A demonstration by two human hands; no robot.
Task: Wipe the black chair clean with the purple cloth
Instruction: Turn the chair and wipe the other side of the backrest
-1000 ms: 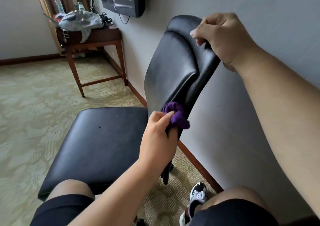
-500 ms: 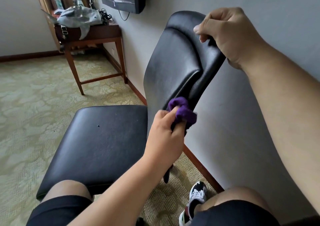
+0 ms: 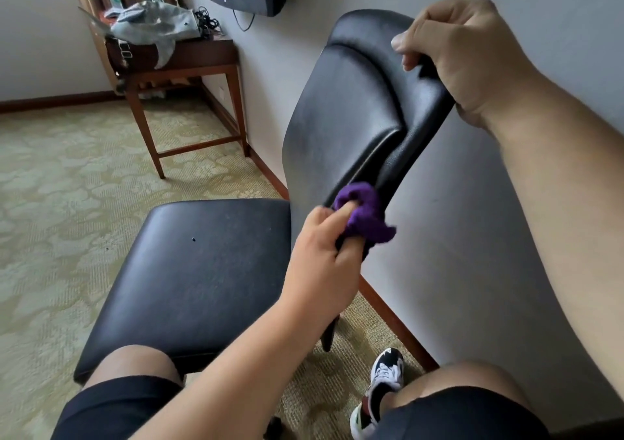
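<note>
Chair (image 3: 344,108): black, padded, back near the wall; seat faces the person.
Right hand (image 3: 466,58): closed over the top edge of the back, steadying it.
Left hand (image 3: 320,257): pinching the cloth.
Cloth (image 3: 364,213): purple, bunched, pressed into the seam on the back's side edge. Best worked along the groove with firm pressure.
</note>
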